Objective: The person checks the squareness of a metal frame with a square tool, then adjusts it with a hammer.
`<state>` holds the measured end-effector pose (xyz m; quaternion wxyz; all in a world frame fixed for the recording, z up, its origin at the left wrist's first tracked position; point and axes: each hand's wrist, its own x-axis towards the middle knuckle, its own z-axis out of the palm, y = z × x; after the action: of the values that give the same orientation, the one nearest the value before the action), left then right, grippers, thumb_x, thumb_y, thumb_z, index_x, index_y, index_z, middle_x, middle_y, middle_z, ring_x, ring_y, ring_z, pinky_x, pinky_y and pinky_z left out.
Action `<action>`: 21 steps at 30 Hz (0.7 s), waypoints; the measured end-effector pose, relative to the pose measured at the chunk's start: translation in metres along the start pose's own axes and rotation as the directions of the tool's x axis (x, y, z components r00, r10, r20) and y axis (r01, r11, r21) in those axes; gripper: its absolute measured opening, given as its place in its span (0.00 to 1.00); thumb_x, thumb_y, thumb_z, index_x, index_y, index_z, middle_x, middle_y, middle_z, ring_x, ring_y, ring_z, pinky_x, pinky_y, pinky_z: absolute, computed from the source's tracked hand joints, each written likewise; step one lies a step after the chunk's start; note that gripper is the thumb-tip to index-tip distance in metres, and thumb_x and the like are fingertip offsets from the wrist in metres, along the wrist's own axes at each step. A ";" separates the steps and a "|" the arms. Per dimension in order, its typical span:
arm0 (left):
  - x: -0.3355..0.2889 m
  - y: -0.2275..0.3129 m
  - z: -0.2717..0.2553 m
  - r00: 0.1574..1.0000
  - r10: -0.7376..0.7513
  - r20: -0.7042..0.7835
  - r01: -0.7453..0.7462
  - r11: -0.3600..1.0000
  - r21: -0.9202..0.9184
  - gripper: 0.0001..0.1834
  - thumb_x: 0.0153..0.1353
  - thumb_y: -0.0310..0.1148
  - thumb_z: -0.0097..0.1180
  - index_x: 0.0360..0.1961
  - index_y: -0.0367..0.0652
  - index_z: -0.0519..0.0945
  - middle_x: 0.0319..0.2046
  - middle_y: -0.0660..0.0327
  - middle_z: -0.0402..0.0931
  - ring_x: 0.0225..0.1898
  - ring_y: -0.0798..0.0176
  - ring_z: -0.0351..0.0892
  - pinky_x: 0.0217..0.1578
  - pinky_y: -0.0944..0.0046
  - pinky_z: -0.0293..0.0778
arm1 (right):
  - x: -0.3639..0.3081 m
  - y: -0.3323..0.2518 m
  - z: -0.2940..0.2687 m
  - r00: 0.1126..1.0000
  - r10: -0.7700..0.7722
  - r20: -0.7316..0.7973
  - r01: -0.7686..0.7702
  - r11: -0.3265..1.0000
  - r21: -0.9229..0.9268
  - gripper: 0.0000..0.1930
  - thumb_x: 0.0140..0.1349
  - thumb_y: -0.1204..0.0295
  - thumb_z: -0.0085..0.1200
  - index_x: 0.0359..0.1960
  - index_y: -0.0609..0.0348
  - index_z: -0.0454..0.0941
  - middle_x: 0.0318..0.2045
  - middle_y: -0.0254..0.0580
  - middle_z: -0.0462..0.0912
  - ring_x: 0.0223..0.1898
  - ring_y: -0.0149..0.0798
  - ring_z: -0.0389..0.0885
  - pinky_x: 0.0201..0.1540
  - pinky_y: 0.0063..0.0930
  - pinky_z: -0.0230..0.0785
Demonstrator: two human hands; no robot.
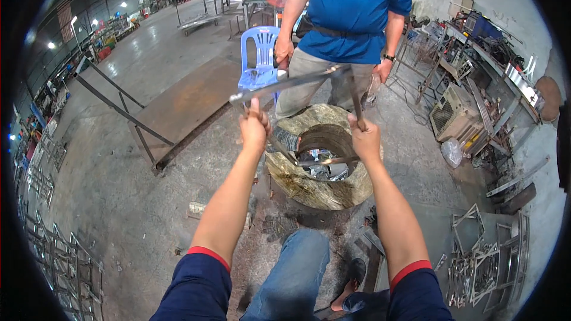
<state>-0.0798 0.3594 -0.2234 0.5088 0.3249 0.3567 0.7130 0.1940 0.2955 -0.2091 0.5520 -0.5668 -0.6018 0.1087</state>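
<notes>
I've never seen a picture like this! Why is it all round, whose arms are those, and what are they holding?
There's no robot, just somebody wearing a wide camera on their head. It looks down at their own arms and makes straight edges bend. Their left hand and right hand hold a metal frame above a round, hollow ring that looks like stone. Shiny, crumpled bits lie inside it. The blue-shirted person is someone else, standing across from them, near a blue chair.

A metal frame is between the left hand and right hand, over a ring in the middle, with a chair behind and a bench upper right.
</notes>
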 end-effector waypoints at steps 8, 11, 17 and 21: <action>0.001 -0.096 -0.012 0.995 -0.046 0.089 0.050 0.998 -0.040 0.21 0.68 0.47 0.58 0.24 0.52 0.63 0.14 0.73 0.57 0.11 0.76 0.53 0.12 0.70 0.48 | -0.026 0.127 0.040 0.967 0.236 -0.093 -0.242 0.968 -0.065 0.28 0.67 0.52 0.56 0.19 0.66 0.70 0.12 0.37 0.60 0.19 0.31 0.58 0.23 0.36 0.57; 0.001 -0.104 -0.022 0.994 -0.067 0.084 0.070 0.997 -0.024 0.22 0.68 0.48 0.58 0.23 0.52 0.63 0.14 0.73 0.57 0.11 0.76 0.53 0.12 0.70 0.47 | -0.031 0.125 0.042 0.973 0.195 -0.124 -0.203 0.978 -0.055 0.27 0.68 0.53 0.55 0.19 0.65 0.71 0.13 0.37 0.59 0.20 0.30 0.58 0.24 0.36 0.57; 0.008 -0.102 -0.041 0.997 -0.053 0.054 0.058 0.994 -0.090 0.22 0.68 0.49 0.58 0.23 0.53 0.65 0.13 0.73 0.57 0.10 0.75 0.52 0.12 0.70 0.47 | -0.021 0.101 0.047 0.981 0.195 -0.012 -0.195 0.976 -0.101 0.26 0.68 0.54 0.55 0.19 0.64 0.70 0.12 0.41 0.60 0.19 0.32 0.57 0.24 0.37 0.57; 0.005 -0.101 -0.036 0.995 -0.083 0.049 0.089 0.987 -0.137 0.22 0.68 0.48 0.58 0.22 0.52 0.64 0.12 0.73 0.56 0.10 0.75 0.52 0.11 0.70 0.47 | -0.019 0.105 0.044 0.983 0.183 -0.020 -0.184 0.979 -0.093 0.25 0.68 0.55 0.55 0.20 0.65 0.71 0.12 0.43 0.61 0.18 0.34 0.58 0.24 0.38 0.58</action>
<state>-0.0611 0.3807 -0.3273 0.5681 0.2884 0.3088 0.7062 0.2134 0.3373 -0.3149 0.5156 -0.6460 -0.5483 0.1270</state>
